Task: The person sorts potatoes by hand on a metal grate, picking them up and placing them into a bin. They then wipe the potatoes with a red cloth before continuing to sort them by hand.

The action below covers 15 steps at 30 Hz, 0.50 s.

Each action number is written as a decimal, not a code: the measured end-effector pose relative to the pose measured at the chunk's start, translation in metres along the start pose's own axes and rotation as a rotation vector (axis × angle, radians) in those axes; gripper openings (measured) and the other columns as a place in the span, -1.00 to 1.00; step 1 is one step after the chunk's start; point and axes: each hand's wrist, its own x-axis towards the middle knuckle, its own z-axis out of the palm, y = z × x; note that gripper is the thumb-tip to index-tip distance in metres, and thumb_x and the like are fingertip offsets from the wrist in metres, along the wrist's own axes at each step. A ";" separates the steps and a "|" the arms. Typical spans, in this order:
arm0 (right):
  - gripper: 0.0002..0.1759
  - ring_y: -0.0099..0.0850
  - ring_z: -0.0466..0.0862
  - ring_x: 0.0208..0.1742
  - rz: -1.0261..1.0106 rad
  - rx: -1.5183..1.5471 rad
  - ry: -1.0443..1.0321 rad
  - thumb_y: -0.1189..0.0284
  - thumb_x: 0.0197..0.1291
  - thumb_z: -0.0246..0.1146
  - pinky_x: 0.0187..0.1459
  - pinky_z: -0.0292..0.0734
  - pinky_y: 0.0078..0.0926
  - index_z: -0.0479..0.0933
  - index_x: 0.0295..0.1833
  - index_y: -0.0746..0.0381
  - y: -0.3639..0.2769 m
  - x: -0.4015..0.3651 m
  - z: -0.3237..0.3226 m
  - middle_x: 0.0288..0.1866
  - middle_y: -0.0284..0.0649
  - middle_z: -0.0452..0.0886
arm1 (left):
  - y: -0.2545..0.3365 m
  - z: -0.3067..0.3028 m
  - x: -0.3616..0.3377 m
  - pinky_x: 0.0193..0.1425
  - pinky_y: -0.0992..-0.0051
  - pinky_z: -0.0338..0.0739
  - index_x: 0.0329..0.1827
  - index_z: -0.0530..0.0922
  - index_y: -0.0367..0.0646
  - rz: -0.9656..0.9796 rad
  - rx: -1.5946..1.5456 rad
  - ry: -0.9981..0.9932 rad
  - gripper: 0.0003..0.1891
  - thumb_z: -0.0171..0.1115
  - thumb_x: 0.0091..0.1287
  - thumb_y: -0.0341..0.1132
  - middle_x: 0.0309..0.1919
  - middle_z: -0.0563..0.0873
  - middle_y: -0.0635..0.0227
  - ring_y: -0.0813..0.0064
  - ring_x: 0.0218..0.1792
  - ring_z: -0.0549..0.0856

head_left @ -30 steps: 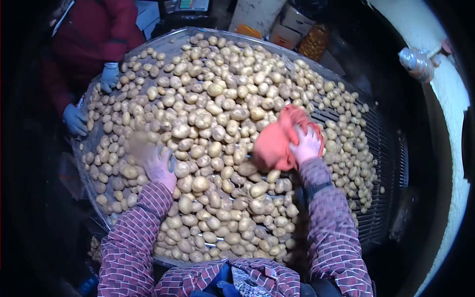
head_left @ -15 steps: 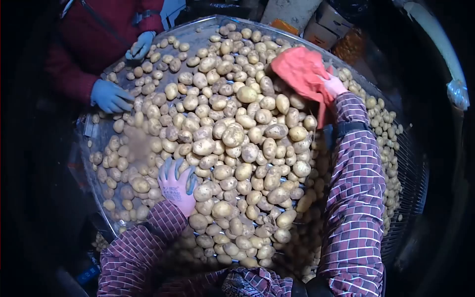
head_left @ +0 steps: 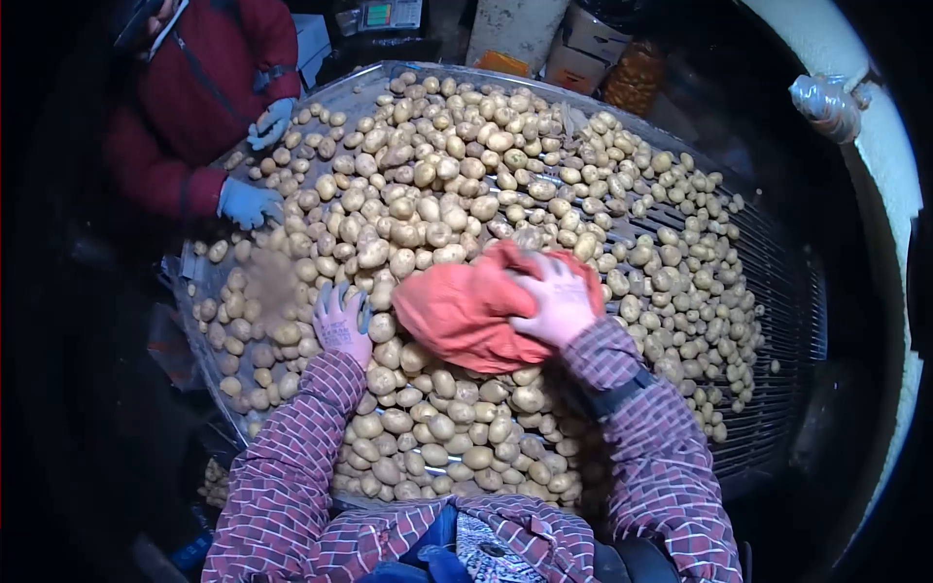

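Many potatoes (head_left: pixel 428 209) cover the sorting table in front of me. My right hand (head_left: pixel 559 303), in a pink glove, grips a red cloth (head_left: pixel 466 306) that lies bunched over the potatoes in the middle. Part of the cloth is under my palm, and the potatoes below it are hidden. My left hand (head_left: pixel 342 325), gloved in pink with grey fingertips, rests on potatoes to the left of the cloth. Its fingers are spread and it holds nothing.
Across the table at the left, a co-worker in a dark red jacket has two blue-gloved hands (head_left: pixel 250 203) by the potatoes. Slatted metal bars (head_left: pixel 777 360) form the table's right side. Cardboard boxes (head_left: pixel 588 49) and an orange-filled sack (head_left: pixel 635 78) stand behind.
My right hand has brought the red cloth from the far right back to the middle. My left hand has hardly moved. The view has shifted, showing more of the slatted side.
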 end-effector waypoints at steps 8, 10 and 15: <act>-0.50 0.04 0.60 -0.07 0.531 -0.009 0.181 0.08 -0.02 0.21 -0.05 0.50 -0.02 0.51 0.06 0.04 0.160 0.032 -0.053 -0.12 0.04 0.62 | 0.001 -0.011 0.000 0.36 0.04 0.09 0.03 0.54 0.01 -0.009 -0.043 -0.075 -0.60 0.21 0.05 -0.30 0.24 0.38 0.26 0.08 0.37 0.20; -0.45 0.09 0.57 -0.07 0.575 -0.049 0.519 0.20 -0.08 0.32 -0.05 0.51 -0.02 0.48 0.13 0.01 0.151 0.079 -0.070 -0.07 0.09 0.56 | 0.001 -0.008 0.002 0.36 0.04 0.08 0.02 0.55 0.01 0.013 -0.057 -0.044 -0.60 0.21 0.04 -0.30 0.23 0.38 0.26 0.07 0.37 0.20; -0.17 -0.01 0.25 0.38 0.448 -0.344 0.465 -0.01 -0.03 0.32 0.30 0.20 0.03 0.24 0.39 -0.05 0.214 0.209 0.017 0.39 -0.02 0.23 | 0.001 -0.008 0.005 0.35 0.03 0.11 0.02 0.55 -0.02 0.050 -0.061 -0.045 -0.60 0.20 0.05 -0.26 0.22 0.39 0.18 0.01 0.33 0.24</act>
